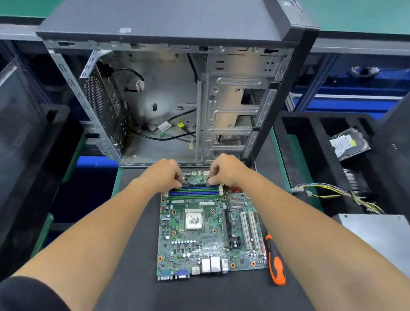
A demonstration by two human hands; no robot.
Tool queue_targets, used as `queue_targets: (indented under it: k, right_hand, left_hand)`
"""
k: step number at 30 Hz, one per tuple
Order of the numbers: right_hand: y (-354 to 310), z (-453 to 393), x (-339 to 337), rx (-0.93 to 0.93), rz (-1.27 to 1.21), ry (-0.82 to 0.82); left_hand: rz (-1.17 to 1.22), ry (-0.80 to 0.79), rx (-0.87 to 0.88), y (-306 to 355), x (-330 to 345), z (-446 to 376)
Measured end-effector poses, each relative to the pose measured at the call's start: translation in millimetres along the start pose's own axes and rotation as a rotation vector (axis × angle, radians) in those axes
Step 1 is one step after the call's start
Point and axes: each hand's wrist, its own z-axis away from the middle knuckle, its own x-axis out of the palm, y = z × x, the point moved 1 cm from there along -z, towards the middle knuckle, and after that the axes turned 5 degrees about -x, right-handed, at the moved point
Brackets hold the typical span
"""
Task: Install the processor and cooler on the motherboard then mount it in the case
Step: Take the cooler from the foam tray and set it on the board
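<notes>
Here the motherboard (210,237) is laid flat on the dark mat (205,301), just in front of the open case (170,93), which is stood upright with its bare interior shown. The far edge of the board, at the blue and green memory slots (195,192), is met by both hands. The left hand (163,173) is curled at the left end of the slots, the right hand (224,169) at the right end; whether a memory stick or only the latches are pinched cannot be told. The processor (193,219) is seen seated in its socket, with no cooler fitted. The board is judged light, stiff and fragile, so it is best taken by its bare edges, never by components. An orange screwdriver (274,261) is left just beside the right edge.
</notes>
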Motion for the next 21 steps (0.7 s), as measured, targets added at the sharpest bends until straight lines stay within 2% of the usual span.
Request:
queue_targets:
  k: [15,21]
  right_hand:
    - [-10.7,-15.4,-1.4,0.007,0.204,-0.191]
    - [-12.9,-15.3,-1.2,0.058,0.235,-0.150]
  left_hand:
    - [-0.034,-0.065,-0.133,1.5,-3.3,-17.5]
    - [-0.057,-0.106,-0.182,3.2,-3.8,-21.4]
